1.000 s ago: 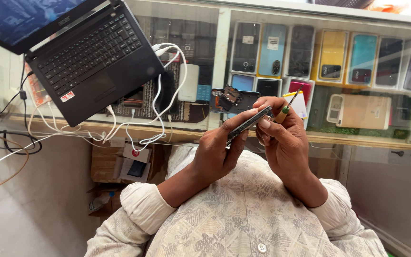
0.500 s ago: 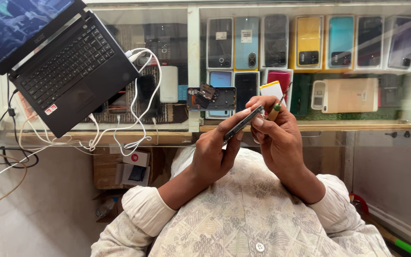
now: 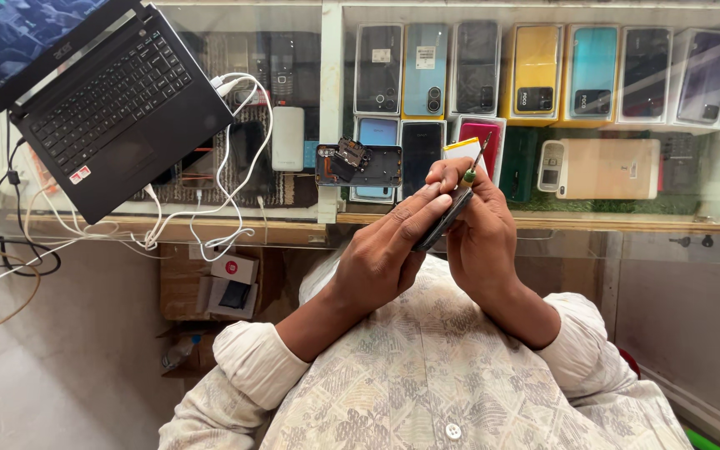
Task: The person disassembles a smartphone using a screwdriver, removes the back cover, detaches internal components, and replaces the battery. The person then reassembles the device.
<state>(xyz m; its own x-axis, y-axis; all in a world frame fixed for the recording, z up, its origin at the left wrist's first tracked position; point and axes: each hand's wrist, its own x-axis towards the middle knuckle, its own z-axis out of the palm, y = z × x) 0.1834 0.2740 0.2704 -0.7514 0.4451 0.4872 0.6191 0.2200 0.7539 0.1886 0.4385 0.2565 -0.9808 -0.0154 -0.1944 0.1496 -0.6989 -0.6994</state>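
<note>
A: Where's the thin dark slab-shaped phone (image 3: 443,221)?

B: Edge-on between both hands, above the glass counter (image 3: 543,218). Left hand (image 3: 381,258) clasps its lower end.

A: Right hand (image 3: 477,225)?

B: Closed around the upper end, pinching a small green-handled screwdriver (image 3: 472,169), tip up.

Pretty bright, even daylight, soft shadows only; the glass counter (image 3: 543,225) throws a hazy glare, and edges bend a bit, wide-angle style.
</note>
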